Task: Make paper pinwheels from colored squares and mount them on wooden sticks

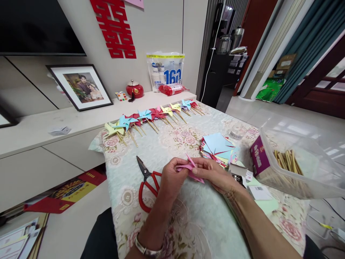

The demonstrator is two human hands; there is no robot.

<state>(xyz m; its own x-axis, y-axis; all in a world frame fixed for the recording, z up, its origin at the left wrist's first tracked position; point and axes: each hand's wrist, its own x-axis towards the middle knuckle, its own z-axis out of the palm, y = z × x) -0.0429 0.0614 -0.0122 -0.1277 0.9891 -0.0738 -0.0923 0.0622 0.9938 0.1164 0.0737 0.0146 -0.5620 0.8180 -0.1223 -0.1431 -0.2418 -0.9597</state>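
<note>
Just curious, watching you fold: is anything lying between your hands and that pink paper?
Nothing visible. The left hand and right hand both pinch the pink paper directly, above the cloth. The scissors lie to the left, the paper stack behind.

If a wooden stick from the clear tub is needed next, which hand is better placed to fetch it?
Probably the right hand. The clear tub of wooden sticks sits on its side of the table, while the left hand is beside the red scissors. Both hands pinch the pink paper, so the left could keep holding it.
</note>
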